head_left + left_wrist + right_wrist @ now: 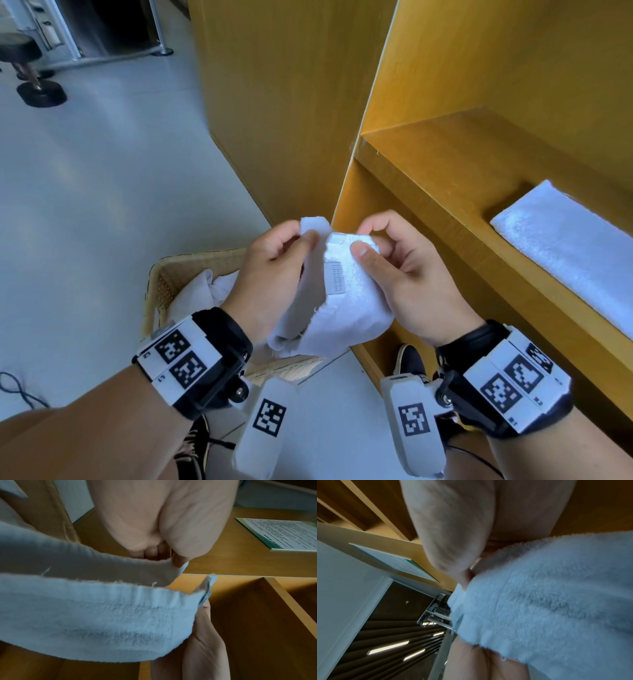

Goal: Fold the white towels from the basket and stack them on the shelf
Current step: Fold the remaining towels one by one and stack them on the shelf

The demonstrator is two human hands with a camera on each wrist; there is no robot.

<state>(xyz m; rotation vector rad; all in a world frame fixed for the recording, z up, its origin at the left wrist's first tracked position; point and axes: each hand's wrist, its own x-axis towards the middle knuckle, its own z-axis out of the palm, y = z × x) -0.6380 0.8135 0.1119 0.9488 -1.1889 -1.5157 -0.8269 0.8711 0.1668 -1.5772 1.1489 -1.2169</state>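
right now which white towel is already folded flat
The towel on the shelf at right, a neat flat rectangle. The one pinched by both hands hangs bunched, and the one in the basket is crumpled.

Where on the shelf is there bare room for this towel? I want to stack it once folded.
The shelf is bare from its left wall to the folded towel lying at the right. The stack belongs on that towel. It is crowded lower down: both hands pinch the held towel above the basket.
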